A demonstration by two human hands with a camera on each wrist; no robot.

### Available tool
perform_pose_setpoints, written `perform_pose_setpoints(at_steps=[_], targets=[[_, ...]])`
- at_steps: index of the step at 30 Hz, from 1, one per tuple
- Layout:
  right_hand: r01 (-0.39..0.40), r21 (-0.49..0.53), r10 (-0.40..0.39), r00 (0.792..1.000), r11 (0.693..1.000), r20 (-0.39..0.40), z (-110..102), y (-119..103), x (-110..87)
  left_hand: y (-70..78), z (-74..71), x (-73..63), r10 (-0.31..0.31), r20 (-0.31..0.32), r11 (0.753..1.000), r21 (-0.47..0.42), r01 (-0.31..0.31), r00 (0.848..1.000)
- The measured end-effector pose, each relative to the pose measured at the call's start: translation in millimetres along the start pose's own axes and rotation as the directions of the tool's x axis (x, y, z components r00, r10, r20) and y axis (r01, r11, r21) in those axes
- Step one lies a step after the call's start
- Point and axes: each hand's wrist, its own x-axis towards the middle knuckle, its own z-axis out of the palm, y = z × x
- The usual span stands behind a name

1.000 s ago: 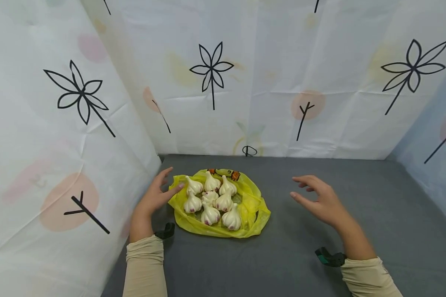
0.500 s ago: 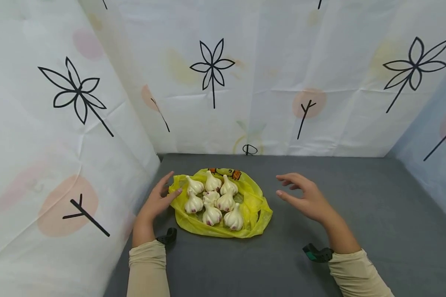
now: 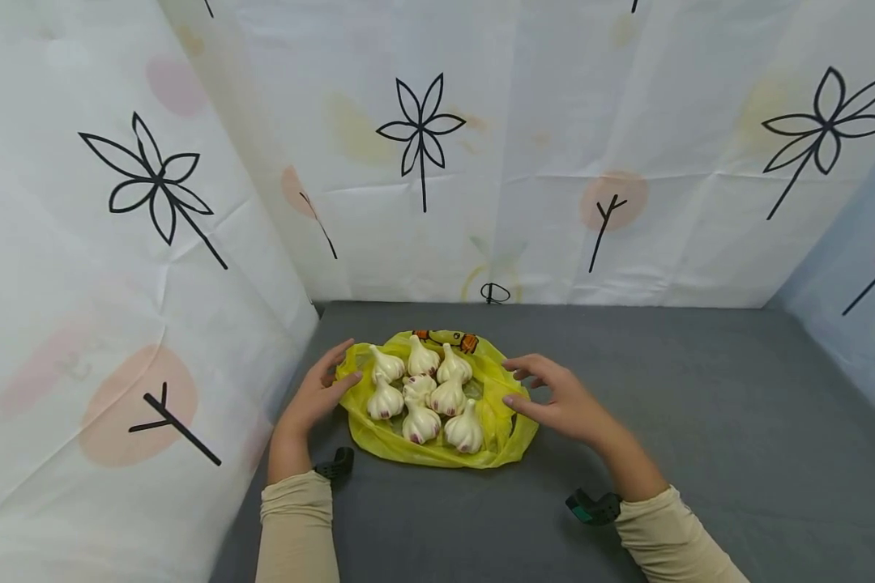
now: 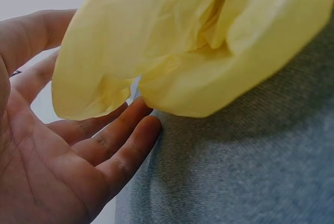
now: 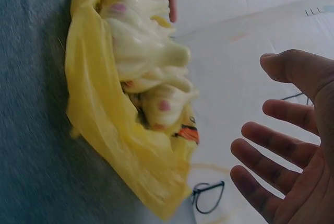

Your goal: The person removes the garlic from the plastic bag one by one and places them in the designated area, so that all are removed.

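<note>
A thin yellow plastic bag [image 3: 408,453] lies spread on the grey table, its rim turned down around several white garlic bulbs [image 3: 421,424] with purplish marks. At the bag's left rim is my left hand [image 3: 313,401], thumb toward the bulbs. The left wrist view has its loosely extended fingers [image 4: 122,158] beside and under the hanging yellow plastic [image 4: 172,41]. My right hand [image 3: 557,402] overlaps the bag's right rim in the head view, thumb and fingers spread apart. In the right wrist view a gap shows between that hand [image 5: 292,156] and the bag [image 5: 99,93].
The grey table [image 3: 671,421] extends to the right of the bag. White patterned cloth [image 3: 539,146] stands behind it, and more cloth [image 3: 117,308] rises close by the left forearm. Dark wrist cameras [image 3: 594,508] sit on both wrists.
My right hand has moved left from the open table to the bag's right rim. My left hand has stayed by the left rim, shifting only slightly. The bulbs keep their arrangement.
</note>
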Motion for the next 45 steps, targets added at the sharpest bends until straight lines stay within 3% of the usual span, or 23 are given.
perform_pose_setpoints(at_steps=[10,16,20,25,27,30,45], targets=[[-0.049,0.067,0.041,0.992,0.997,0.117,31,-6,10.3,-2.7,3.2,1.7,0.003,-0.025,1.0,0.022,-0.003,1.0],[-0.036,0.082,0.023,0.987,0.996,0.157,42,-9,11.7,-3.6,4.6,2.3,0.0,-0.028,1.0,0.005,0.0,1.0],[-0.023,0.084,0.009,0.985,0.996,0.17,49,-8,11.7,6.5,4.6,-1.7,-0.014,-0.017,1.0,-0.008,0.014,1.0],[-0.027,0.08,0.011,0.982,0.996,0.187,56,-5,10.9,4.3,5.2,0.4,-0.024,-0.02,1.0,-0.012,0.024,1.0],[-0.025,0.076,0.011,0.982,0.997,0.19,57,-5,10.6,-5.8,6.3,4.2,-0.011,-0.03,1.0,-0.013,0.011,0.999],[-0.008,0.062,-0.004,0.982,0.998,0.187,59,-5,10.0,-7.6,6.0,5.2,-0.011,-0.032,1.0,-0.018,0.01,0.999],[0.029,0.058,-0.039,0.985,0.998,0.169,64,-4,7.8,-4.4,6.2,5.7,-0.01,-0.035,1.0,0.023,0.011,0.999]])
